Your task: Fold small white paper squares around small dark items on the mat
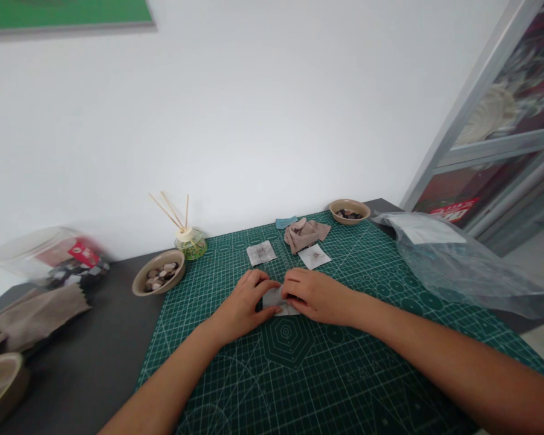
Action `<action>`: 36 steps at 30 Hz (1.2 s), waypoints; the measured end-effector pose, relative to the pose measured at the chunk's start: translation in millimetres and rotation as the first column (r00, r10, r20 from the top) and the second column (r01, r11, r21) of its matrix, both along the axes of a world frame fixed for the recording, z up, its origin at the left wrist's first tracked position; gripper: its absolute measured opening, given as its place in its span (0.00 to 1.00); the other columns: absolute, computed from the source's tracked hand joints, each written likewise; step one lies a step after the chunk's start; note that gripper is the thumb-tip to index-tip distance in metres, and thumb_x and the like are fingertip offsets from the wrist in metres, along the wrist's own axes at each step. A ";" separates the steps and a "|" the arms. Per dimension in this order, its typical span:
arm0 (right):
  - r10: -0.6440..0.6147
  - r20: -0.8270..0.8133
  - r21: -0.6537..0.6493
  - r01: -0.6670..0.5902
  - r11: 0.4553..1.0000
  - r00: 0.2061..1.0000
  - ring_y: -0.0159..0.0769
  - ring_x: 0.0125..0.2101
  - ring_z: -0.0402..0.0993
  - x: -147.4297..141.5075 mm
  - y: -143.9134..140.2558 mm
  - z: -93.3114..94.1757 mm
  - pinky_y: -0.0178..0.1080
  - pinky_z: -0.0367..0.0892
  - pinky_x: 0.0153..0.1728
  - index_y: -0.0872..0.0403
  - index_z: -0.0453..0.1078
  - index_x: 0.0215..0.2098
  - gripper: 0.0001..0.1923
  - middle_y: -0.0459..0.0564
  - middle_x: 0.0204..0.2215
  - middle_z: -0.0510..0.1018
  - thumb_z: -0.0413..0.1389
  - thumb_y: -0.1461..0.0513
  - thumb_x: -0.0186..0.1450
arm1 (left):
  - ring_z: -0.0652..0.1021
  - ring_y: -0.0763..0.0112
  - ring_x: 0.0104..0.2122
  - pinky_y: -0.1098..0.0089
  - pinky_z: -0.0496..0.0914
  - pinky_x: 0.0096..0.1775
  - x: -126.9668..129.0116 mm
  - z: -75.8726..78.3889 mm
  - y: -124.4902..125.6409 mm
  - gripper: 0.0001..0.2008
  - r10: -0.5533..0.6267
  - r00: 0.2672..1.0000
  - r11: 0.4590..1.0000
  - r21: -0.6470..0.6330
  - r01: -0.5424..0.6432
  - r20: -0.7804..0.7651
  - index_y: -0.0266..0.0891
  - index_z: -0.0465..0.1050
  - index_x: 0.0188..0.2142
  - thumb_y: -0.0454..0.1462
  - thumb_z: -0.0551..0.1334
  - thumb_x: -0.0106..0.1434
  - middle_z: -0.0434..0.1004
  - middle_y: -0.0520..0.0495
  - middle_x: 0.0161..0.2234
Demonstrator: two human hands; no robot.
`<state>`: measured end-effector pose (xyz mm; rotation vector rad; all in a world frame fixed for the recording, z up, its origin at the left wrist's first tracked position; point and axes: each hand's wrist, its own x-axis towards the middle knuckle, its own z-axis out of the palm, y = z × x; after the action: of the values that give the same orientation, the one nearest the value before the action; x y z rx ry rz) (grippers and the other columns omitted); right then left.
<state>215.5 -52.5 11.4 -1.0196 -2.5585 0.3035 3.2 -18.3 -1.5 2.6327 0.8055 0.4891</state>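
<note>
A small pale sheet [286, 309], grey in its upper part, lies flat on the green cutting mat [226, 368] between my hands. My left hand [243, 307] grips its left side, thumb at the lower edge and forefinger at the upper. Curled over the right side, the fingers of my right hand [315, 295] are bent together and pressed on the sheet; my knuckles hide their tips. Just beyond lie two similar sheets with dark smudges, a left one [260, 253] and a right one [315, 257]. Behind them is a crumpled brown cloth [304, 234].
A blue piece [286, 222] lies by the cloth. Bowls of small pieces stand at left [139, 283] and back right [350, 220]. A reed diffuser [191, 243], clear tub [31, 254], brown fabric [40, 314] and plastic bag [453, 266] flank the mat. The wall [272, 121] rises behind.
</note>
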 end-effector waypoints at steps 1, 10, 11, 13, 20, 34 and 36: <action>0.013 -0.001 -0.004 -0.013 1.000 1.000 0.36 0.36 0.67 -0.2 -0.3 -0.2 0.38 0.63 0.39 0.57 0.69 0.36 0.04 0.51 0.34 0.71 0.55 0.69 0.62 | 0.67 0.60 0.47 0.58 0.65 0.50 -0.1 -0.2 0.0 0.16 -0.001 1.000 1.000 -0.001 0.001 0.000 0.44 0.67 0.49 0.36 0.63 0.60 0.65 0.46 0.45; -0.025 0.024 0.024 0.025 0.999 0.999 0.36 0.35 0.66 1.0 1.6 -0.5 0.38 0.63 0.38 0.58 0.69 0.36 0.04 0.51 0.34 0.70 0.54 0.69 0.63 | 0.67 0.60 0.47 0.58 0.65 0.50 -0.2 -0.5 0.1 0.16 -0.002 1.000 1.000 0.001 0.002 -0.010 0.43 0.67 0.48 0.36 0.64 0.60 0.65 0.46 0.45; -0.013 0.024 0.020 0.013 1.000 1.000 0.36 0.35 0.67 1.0 1.3 -0.4 0.38 0.63 0.38 0.57 0.69 0.36 0.04 0.51 0.34 0.70 0.54 0.69 0.63 | 0.67 0.60 0.47 0.58 0.65 0.50 -0.2 -0.3 0.0 0.16 -0.003 1.000 1.000 0.001 0.003 -0.008 0.43 0.67 0.48 0.36 0.64 0.60 0.65 0.46 0.45; 0.012 0.025 0.013 -0.013 1.000 1.000 0.36 0.35 0.67 0.6 0.6 -0.1 0.38 0.63 0.38 0.57 0.69 0.35 0.04 0.50 0.34 0.70 0.55 0.69 0.62 | 0.67 0.60 0.47 0.57 0.65 0.50 -0.2 -0.3 0.0 0.16 -0.002 1.000 1.000 0.000 0.002 -0.004 0.44 0.67 0.49 0.36 0.63 0.61 0.65 0.46 0.45; -0.051 0.031 0.020 0.051 0.999 0.998 0.36 0.35 0.66 0.3 1.1 0.4 0.38 0.63 0.38 0.58 0.69 0.35 0.04 0.51 0.33 0.70 0.53 0.69 0.63 | 0.67 0.60 0.47 0.58 0.65 0.50 -0.4 -2.4 0.5 0.17 -0.001 1.000 1.000 -0.002 0.001 0.002 0.44 0.67 0.49 0.36 0.64 0.60 0.65 0.46 0.45; -0.067 0.035 0.021 0.066 0.998 0.997 0.37 0.35 0.67 0.7 1.4 0.9 0.38 0.63 0.37 0.58 0.69 0.36 0.04 0.51 0.34 0.71 0.53 0.69 0.64 | 0.67 0.61 0.46 0.59 0.65 0.50 -0.6 -1.1 0.4 0.17 -0.003 1.000 1.000 0.006 0.003 0.001 0.43 0.67 0.49 0.36 0.64 0.60 0.65 0.46 0.45; -0.042 0.020 0.011 0.042 0.999 0.999 0.36 0.35 0.67 0.3 1.0 0.4 0.38 0.63 0.37 0.58 0.69 0.36 0.04 0.51 0.34 0.71 0.53 0.69 0.63 | 0.67 0.60 0.47 0.59 0.65 0.50 -1.1 -1.8 0.8 0.17 -0.006 1.000 1.000 0.006 0.006 0.000 0.43 0.66 0.49 0.36 0.64 0.60 0.65 0.46 0.45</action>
<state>215.8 -51.6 11.8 -1.0762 -2.5503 0.2689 2.2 -17.5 -3.3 2.6402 0.7967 0.4909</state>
